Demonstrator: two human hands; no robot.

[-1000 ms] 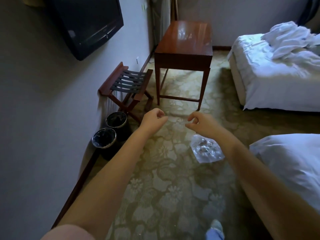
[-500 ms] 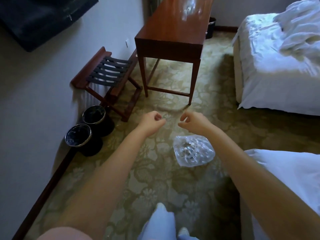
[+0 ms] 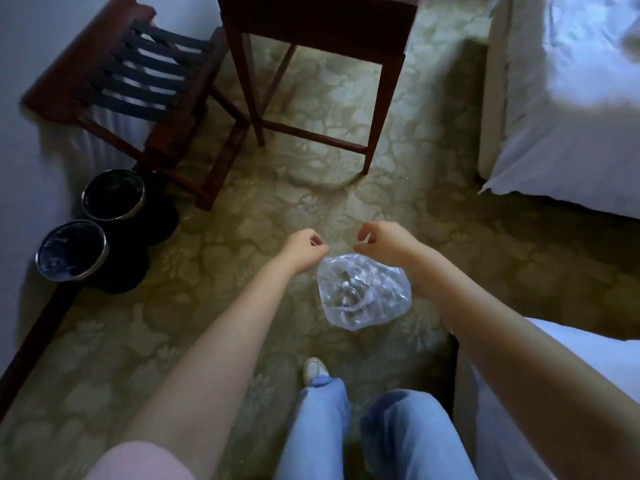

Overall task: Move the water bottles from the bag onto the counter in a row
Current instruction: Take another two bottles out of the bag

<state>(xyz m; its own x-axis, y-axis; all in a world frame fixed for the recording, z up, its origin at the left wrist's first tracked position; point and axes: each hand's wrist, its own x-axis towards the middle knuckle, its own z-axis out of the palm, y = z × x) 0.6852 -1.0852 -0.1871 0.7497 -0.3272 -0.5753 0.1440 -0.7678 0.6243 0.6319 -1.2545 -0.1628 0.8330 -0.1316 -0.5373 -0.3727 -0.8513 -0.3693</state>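
The left hand (image 3: pixel 304 245) and the right hand (image 3: pixel 384 242) reach out side by side, fingers curled, close but not touching. I cannot tell if they pinch the clear bag (image 3: pixel 363 296) just under them. The bag is over the carpet (image 3: pixel 173 323). The table (image 3: pixel 377 109) and bins (image 3: pixel 112 194) are well apart from it. The bed (image 3: pixel 554 358) corner is near on the right.

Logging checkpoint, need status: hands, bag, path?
Left hand and right hand: fingers curled, apparently pinching bag top. Bag clear, just below them, contents blurred. Wooden table ahead; two bins left, off path.
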